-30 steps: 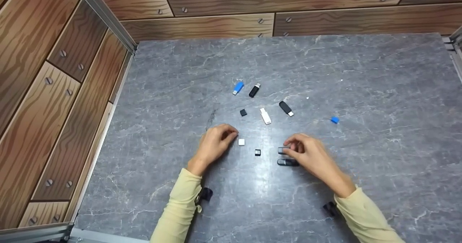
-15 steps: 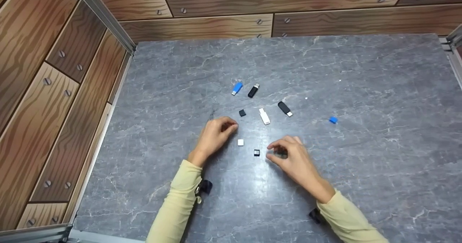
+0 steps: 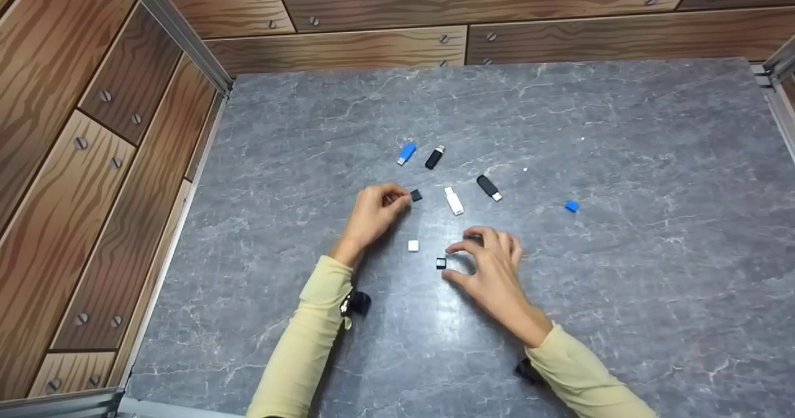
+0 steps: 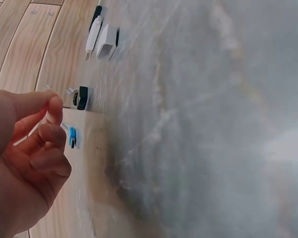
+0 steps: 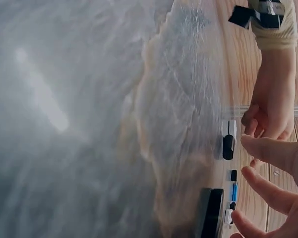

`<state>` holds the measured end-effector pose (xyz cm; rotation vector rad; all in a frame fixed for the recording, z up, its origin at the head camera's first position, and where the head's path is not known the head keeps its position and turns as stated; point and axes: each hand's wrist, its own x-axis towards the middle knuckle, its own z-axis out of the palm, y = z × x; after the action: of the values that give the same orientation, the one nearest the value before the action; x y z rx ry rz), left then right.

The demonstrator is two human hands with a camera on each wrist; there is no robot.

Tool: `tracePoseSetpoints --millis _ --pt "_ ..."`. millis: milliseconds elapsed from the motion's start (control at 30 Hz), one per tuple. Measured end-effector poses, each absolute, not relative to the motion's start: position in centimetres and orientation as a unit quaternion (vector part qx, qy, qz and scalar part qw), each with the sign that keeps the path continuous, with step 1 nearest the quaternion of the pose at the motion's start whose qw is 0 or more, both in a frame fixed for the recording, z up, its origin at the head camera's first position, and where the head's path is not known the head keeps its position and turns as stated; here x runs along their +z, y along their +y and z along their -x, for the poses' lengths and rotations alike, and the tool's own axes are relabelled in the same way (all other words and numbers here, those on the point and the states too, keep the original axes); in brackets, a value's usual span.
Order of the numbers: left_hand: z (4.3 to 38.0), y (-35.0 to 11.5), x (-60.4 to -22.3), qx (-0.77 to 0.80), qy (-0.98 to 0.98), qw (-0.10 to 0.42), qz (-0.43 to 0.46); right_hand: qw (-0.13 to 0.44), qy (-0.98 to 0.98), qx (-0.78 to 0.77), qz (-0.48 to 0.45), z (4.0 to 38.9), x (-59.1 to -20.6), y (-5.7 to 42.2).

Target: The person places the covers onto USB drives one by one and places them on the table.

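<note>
My left hand (image 3: 376, 216) reaches forward with loosely curled fingers, its fingertips right beside a small black cap (image 3: 416, 195). In the left wrist view that black cap (image 4: 82, 98) stands just beyond the fingertips. My right hand (image 3: 490, 269) has thumb and index finger spread on either side of another black cap (image 3: 441, 263), which lies on the table. Between the hands is a white cap (image 3: 413, 245). A dark USB stick (image 5: 212, 213) shows beneath my right hand in the right wrist view; in the head view the hand hides it.
Ahead lie a blue USB stick (image 3: 407, 153), a black one (image 3: 435, 157), a white USB stick (image 3: 454, 201) and a dark USB stick (image 3: 489, 187). A blue cap (image 3: 572, 206) sits farther right. Wood-patterned panels (image 3: 372, 2) border the grey marbled table (image 3: 621, 318).
My right hand has moved left from the two dark USB sticks to the black cap, its fingers spreading. My left hand has moved forward from near the white cap to the other black cap.
</note>
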<state>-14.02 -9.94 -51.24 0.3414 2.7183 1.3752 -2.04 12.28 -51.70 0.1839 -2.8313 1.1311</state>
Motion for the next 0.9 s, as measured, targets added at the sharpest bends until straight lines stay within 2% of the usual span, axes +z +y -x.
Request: tracePoseSetpoints --millis 533,900 --pt "17.6 -8.2 -51.5 0.354 0.933 0.039 -0.051 0.01 -0.932 0.36 -0.038 2.7 -51.9 11.5" --pt "18.6 -6.5 -51.7 0.328 0.943 0.027 -0.046 0.013 -0.934 0.356 -0.038 2.8 -52.0 11.2"
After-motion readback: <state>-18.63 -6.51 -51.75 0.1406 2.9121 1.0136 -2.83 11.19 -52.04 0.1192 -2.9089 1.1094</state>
